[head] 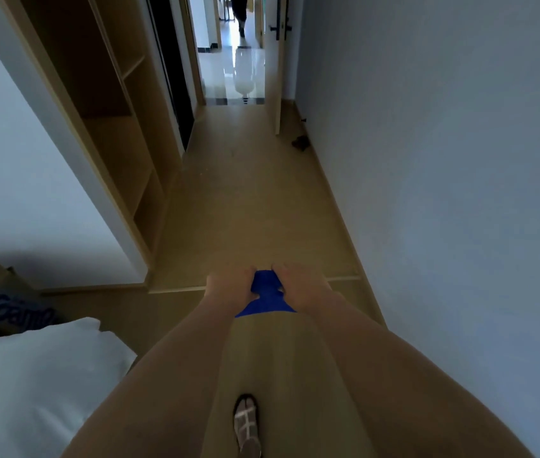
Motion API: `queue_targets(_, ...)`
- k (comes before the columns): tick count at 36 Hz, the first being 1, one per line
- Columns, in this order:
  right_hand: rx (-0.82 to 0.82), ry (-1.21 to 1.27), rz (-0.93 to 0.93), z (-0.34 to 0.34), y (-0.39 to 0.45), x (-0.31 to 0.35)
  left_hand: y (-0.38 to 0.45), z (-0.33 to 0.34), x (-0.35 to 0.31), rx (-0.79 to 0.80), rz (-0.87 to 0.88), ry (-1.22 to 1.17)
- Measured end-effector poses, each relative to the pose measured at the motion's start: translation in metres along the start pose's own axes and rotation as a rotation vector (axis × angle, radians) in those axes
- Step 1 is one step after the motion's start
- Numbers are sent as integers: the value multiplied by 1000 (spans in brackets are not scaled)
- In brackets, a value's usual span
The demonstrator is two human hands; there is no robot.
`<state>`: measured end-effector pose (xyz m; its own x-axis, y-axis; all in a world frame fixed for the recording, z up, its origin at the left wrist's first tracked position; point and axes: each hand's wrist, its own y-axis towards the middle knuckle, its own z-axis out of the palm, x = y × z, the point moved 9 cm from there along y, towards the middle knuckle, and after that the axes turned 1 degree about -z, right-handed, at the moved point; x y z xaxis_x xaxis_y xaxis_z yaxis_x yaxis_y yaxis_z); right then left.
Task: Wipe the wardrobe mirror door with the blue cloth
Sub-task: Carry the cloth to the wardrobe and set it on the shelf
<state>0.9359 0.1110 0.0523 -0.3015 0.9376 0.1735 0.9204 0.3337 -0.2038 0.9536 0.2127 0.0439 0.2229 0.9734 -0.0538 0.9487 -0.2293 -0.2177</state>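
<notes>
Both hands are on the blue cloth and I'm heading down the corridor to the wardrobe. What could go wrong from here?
1. The left hand and right hand both grip the blue cloth, so neither is free to steady you.
2. A small dark object lies on the floor by the right wall; it might trip you.
3. Another person stands beyond the open door and may walk in.

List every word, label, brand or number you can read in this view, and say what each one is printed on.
"Gam": blue lettering on the side of the cardboard box at lower left; the rest of the word is blurred and cut off by the white bedding, so it cannot be read in full.

No other text shows: none on the blue cloth, the open wardrobe shelves, the walls or the door.
</notes>
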Motion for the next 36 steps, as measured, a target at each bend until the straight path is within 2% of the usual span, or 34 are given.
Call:
queue_targets(5, -6, 7, -9, -9, 65, -26, 68, -9, 12, 16, 21, -4)
queue_targets(12, -29, -11, -49, -48, 199, -51, 191, -43, 59, 21, 10, -36)
queue_targets(23, 13, 20, -72, -93, 368, -92, 352, -90, 109, 31, -21, -39)
queue_targets(36, -44, -47, -155, -139, 579, -177, 557, -136, 142, 45, -141, -36)
